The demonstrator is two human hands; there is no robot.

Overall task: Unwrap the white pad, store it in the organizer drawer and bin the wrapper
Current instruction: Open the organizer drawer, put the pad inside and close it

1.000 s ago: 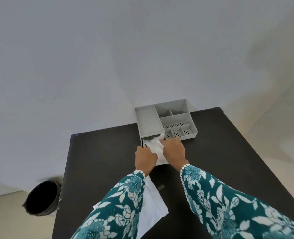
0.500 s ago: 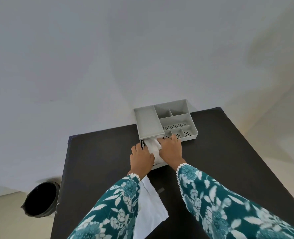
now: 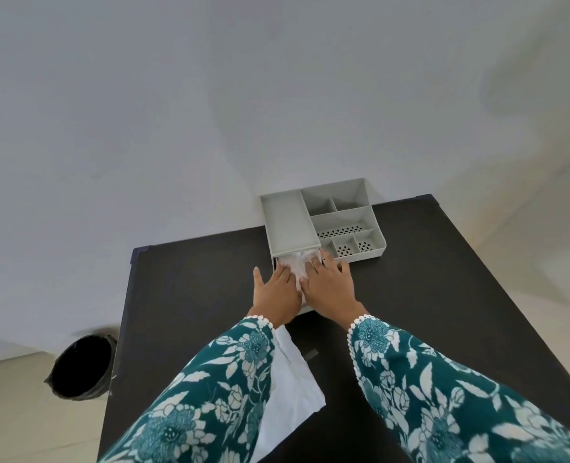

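Note:
The white pad lies crumpled in the pulled-out drawer of the grey organizer, its far end tucked under the organizer's left block. My left hand rests on the pad's left side with the thumb spread out. On the pad's right side my right hand presses down, its fingertips reaching the drawer mouth. Both hands cover most of the drawer. The white wrapper lies flat on the black table, partly under my left sleeve.
A round black bin stands on the floor off the table's left edge. The organizer's right half has several open compartments, some perforated. A small dark strip lies next to the wrapper. A white wall rises behind the table.
Both hands have slid forward toward the organizer, pushing the pad deeper into the drawer. Their fingers went from curled around the pad to spread flat on it.

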